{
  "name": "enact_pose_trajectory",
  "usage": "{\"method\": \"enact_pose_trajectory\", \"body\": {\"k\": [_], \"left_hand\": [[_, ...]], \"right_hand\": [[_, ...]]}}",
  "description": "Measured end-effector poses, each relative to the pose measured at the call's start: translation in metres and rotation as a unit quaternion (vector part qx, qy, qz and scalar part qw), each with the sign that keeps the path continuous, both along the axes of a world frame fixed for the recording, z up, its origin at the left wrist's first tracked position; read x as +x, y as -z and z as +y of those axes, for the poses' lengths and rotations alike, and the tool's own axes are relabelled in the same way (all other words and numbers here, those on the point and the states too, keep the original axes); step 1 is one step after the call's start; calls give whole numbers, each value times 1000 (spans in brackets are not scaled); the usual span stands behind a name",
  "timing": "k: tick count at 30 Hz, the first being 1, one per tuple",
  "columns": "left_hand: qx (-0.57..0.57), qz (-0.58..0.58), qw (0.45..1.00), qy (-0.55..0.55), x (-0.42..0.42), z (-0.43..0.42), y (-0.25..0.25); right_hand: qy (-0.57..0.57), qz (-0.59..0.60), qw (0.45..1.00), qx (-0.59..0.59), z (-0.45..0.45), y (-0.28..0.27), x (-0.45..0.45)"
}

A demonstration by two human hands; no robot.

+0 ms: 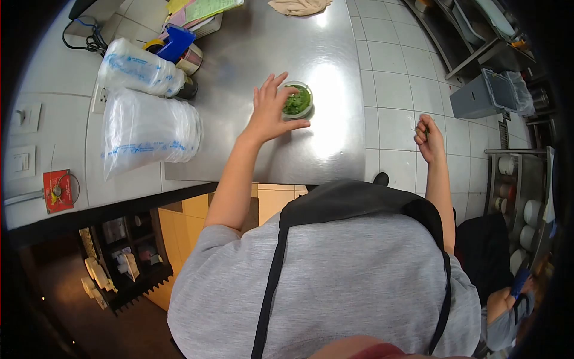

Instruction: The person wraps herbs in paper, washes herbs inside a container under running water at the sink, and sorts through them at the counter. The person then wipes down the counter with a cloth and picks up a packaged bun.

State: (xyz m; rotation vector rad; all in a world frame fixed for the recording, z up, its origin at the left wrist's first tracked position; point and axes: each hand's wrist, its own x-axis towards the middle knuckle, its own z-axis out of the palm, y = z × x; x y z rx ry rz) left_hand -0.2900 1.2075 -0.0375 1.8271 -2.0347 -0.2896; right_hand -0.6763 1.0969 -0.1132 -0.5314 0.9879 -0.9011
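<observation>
A small clear round tub [311, 107] holding chopped green herbs [297, 102] stands on the steel table [251, 48]. My left hand [269, 113] is open over its near left side. One fingertip lies over the herbs, the thumb stretches along the near rim, and the other fingers are spread in the air. Whether it presses on the tub I cannot tell. Away to the right, past the table edge, my right hand [429, 140] is closed in a loose fist above the floor. A dark green bit shows between its fingers, too small to name.
Two rolls of clear plastic bags [152, 128] lie at the table's left, beside a blue holder [176, 43] and papers [206, 9]. A beige cloth [300, 6] rests at the far edge. Grey bin [481, 96] and shelves stand right; another person's arm [499, 305] is lower right.
</observation>
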Motion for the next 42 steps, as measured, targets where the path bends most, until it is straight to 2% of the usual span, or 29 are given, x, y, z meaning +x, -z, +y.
{"method": "enact_pose_trajectory", "body": {"k": [1, 2, 7, 9, 11, 13, 15, 17, 19, 24, 25, 26, 28, 30, 32, 35, 39, 41, 42], "left_hand": [[25, 58, 998, -4, 0, -2, -1], [47, 0, 999, 20, -2, -5, -2], [118, 17, 991, -56, -22, -26, -5], [127, -17, 989, -73, -29, -36, -5], [89, -52, 991, -86, -33, -43, 6], [112, -73, 984, -115, -42, -50, 4], [129, -68, 977, -154, -44, -54, 6], [144, -16, 973, -182, -55, -65, 0], [156, -32, 971, -180, -69, -85, -9], [130, -14, 977, -169, -81, -179, -33], [134, -16, 978, -161, -84, -200, -43], [103, -17, 984, -145, -90, -226, -50], [60, 0, 991, -122, -95, -275, -63], [50, -11, 993, -108, -104, -326, -76], [57, -24, 994, -92, -112, -371, -88], [70, -54, 994, -61, -123, -430, -98], [53, -70, 996, -32, -137, -498, -103], [61, -60, 996, -40, -152, -529, -102], [74, -64, 994, -51, -161, -544, -103]], "right_hand": [[11, 12, 1000, -3, -6, 4, -16], [17, 14, 1000, -3, -13, 9, -36], [50, -3, 999, 14, -60, 39, -146], [86, 4, 996, 11, -68, 42, -193], [130, -17, 991, 37, -79, 50, -238], [176, -61, 982, 40, -91, 49, -278], [224, -63, 972, 23, -111, 45, -308], [261, -71, 962, 17, -135, 45, -337], [326, -75, 942, 6, -168, 47, -362], [425, -91, 897, -74, -284, -1, -424], [431, -92, 888, -134, -303, -24, -434], [435, -35, 876, -204, -315, -52, -438], [468, 38, 839, -276, -346, -110, -457], [515, 134, 772, -347, -376, -173, -470], [516, 195, 706, -444, -393, -226, -464], [570, 232, 613, -495, -428, -259, -471], [568, 238, 599, -511, -498, -225, -527], [599, 369, 570, -423, -550, -156, -575], [547, 651, 411, -328, -581, -103, -620]]}}
